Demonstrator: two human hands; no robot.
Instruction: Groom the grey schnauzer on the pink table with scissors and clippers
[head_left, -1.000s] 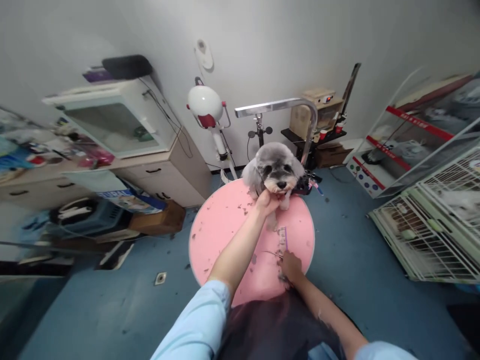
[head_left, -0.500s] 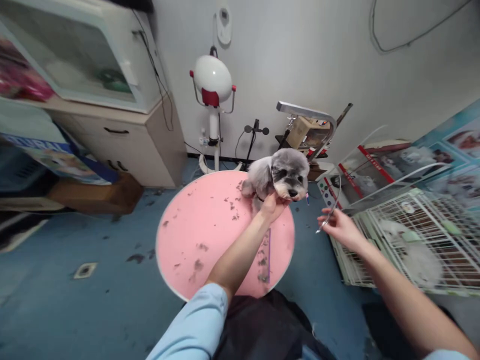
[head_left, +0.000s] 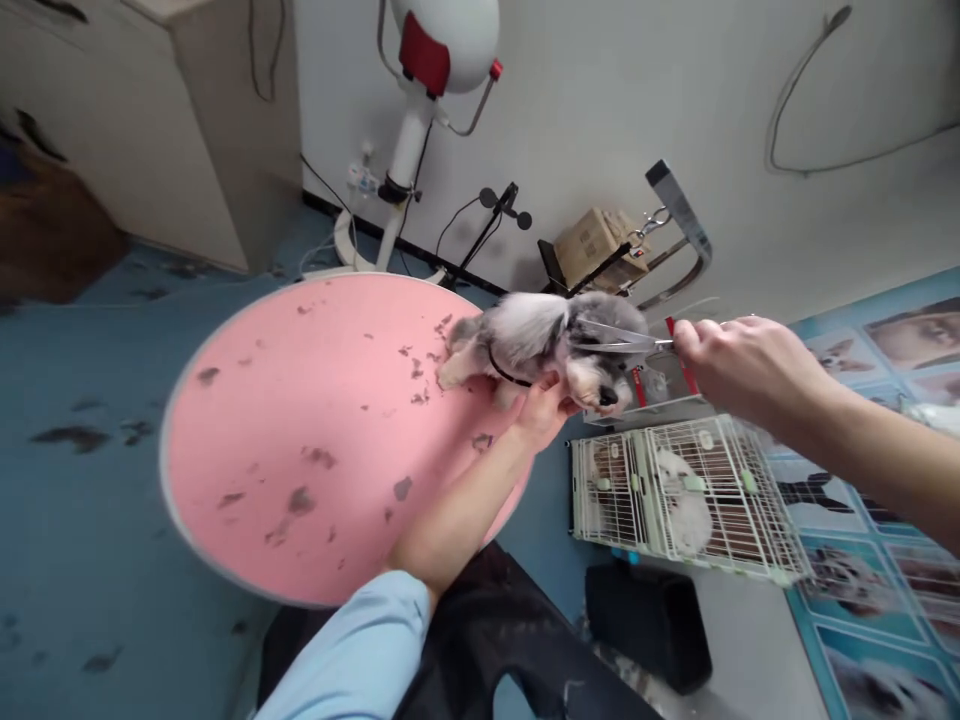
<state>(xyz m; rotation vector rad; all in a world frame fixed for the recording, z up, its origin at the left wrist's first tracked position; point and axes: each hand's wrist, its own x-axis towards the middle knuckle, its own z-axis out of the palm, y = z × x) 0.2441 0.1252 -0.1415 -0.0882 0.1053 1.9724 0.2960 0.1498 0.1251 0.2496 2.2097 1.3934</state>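
Note:
A grey and white dog [head_left: 525, 328] stands at the right edge of a round pink grooming table [head_left: 322, 400], its head turned to the right. My left hand [head_left: 541, 412] is closed under its chin, gripping the muzzle fur or jaw from below. In my right hand [head_left: 709, 355] is a pair of scissors [head_left: 626, 343], held level from the right. The blades are parted and lie against or just in front of the side of the dog's head. A dark band runs round the dog's body behind the front legs.
Tufts of cut grey hair [head_left: 300, 500] lie on the table and floor. Behind stand a white dryer on a stand [head_left: 409, 130] and a metal grooming arm [head_left: 682, 215]. Wire cages [head_left: 727, 500] with a white animal are at right, above a black bin [head_left: 649, 620].
My right hand has lifted the scissors from beside the table up to the dog's head. The dog's head is tilted and turned further right in my left hand. The view has shifted right and tilted.

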